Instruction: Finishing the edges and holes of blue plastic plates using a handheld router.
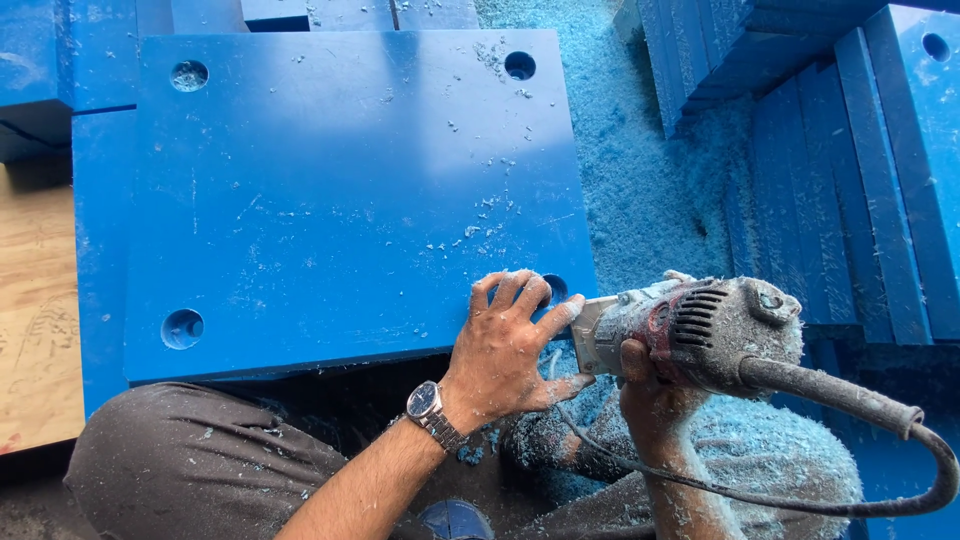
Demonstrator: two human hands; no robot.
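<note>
A thick blue plastic slab (340, 190) with a round hole near each corner lies flat in front of me. My left hand (510, 345), with a wristwatch, rests fingers spread on the slab's near right corner, beside the corner hole (553, 288). My right hand (650, 385) grips a dusty corded power tool (690, 335) from below. The tool's front end sits against the slab's right edge, close to my left fingertips. The tool's cutting part is hidden behind my left hand.
Blue shavings (640, 180) cover the floor to the right of the slab. More blue slabs (860, 170) stand stacked on edge at the right. A wooden board (35, 300) lies at the left. The tool's cable (860, 400) loops to the lower right, and my knees are below.
</note>
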